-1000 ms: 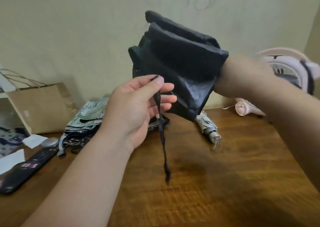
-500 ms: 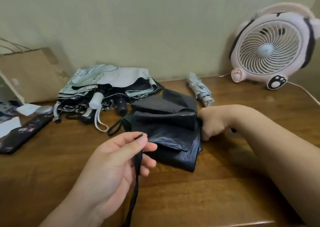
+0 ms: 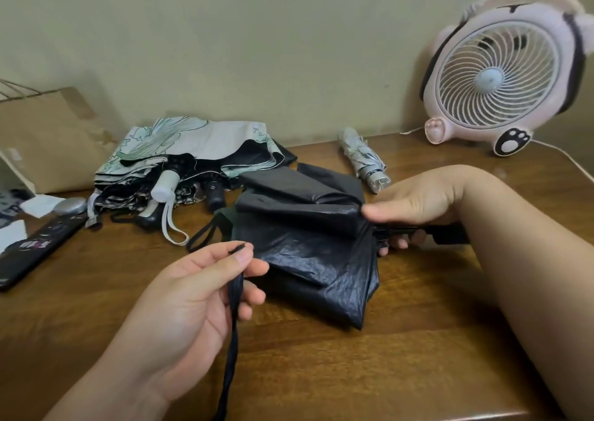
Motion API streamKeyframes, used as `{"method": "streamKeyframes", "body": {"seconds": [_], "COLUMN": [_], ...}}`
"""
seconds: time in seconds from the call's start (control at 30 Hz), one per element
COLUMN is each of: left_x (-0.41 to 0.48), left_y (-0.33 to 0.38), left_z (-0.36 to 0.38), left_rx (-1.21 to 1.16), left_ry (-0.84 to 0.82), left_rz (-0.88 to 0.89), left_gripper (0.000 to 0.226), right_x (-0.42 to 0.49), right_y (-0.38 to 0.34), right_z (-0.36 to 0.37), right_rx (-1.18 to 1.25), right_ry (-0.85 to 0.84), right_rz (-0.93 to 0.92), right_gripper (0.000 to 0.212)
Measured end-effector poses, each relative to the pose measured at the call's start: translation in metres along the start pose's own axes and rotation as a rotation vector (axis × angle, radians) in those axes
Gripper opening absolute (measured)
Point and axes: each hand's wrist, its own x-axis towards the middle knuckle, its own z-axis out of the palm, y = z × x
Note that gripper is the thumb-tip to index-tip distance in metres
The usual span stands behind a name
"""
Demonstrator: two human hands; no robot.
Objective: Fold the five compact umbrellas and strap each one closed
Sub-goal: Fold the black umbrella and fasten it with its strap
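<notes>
While my left hand pinches the free end of the strap between thumb and forefinger, the rest of that narrow black band hangs down past my palm toward the bottom edge of the frame. My right hand, at centre right, has its fingers curled under the dark handle, with the thumb stretched along the top toward the fabric. Between the two hands lies the black umbrella, in the middle of the frame and resting on the desk. Its canopy is collapsed but loose, in slack, puffy folds.

I judge this to be the strapping step on this one, only just begun: the strap is found and drawn out, but nothing is wound yet. The next move calls for gathering those loose pleats tight around the shaft, likely by turning the handle with my right hand, then bringing the strap around the bundle under tension and pressing its end onto the fastener. I cannot see where that fastener sits. If the cloth stays this baggy, the strap may not reach.

In the upper left of the frame a heap of pale floral and dark umbrellas lies unfolded, so most of the job looks to be ahead. One small patterned umbrella, just above centre, looks rolled tight; whether it is strapped I cannot tell. A pink fan stands at upper right.
</notes>
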Motion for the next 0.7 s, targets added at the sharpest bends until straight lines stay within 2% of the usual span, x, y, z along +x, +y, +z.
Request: {"method": "streamKeyframes", "body": {"seconds": [0.07, 0.13, 0.2, 0.3, 0.37, 0.43, 0.5, 0.63, 0.7], "left_x": [0.0, -0.001, -0.002, -0.005, -0.008, -0.01, -0.01, 0.007, 0.017], "left_y": [0.0, 0.0, 0.0, 0.001, 0.001, 0.001, 0.001, 0.011, 0.024], "left_z": [0.0, 0.001, 0.002, 0.001, -0.002, -0.004, -0.003, 0.009, 0.019], "left_rx": [-0.001, -0.005, -0.006, 0.002, 0.024, 0.03, 0.021, -0.007, -0.021], "left_ry": [-0.002, -0.004, -0.006, -0.009, -0.018, -0.029, -0.031, -0.048, -0.085], "left_rz": [-0.001, 0.003, 0.015, 0.036, 0.047, 0.055, 0.067, 0.116, 0.146], "left_gripper": [0.019, 0.018, 0.018, 0.018, 0.022, 0.025, 0.027, 0.024, 0.02], "right_x": [0.001, 0.004, 0.006, 0.008, 0.013, 0.021, 0.027, 0.025, 0.019], "right_y": [0.0, -0.001, -0.003, -0.006, -0.006, -0.003, -0.003, -0.014, -0.024], "right_z": [0.001, 0.003, 0.005, 0.012, 0.018, 0.027, 0.035, 0.027, 0.012], "right_rx": [0.024, 0.061, 0.041, -0.056, -0.15, -0.249, -0.287, -0.274, -0.294], "right_ry": [0.034, 0.079, 0.149, 0.254, 0.351, 0.445, 0.5, 0.581, 0.663], "right_rz": [-0.02, 0.016, 0.065, 0.122, 0.152, 0.131, 0.069, 0.06, 0.043], "right_gripper": [0.098, 0.105, 0.1, 0.078, 0.071, 0.079, 0.097, 0.089, 0.092]}}
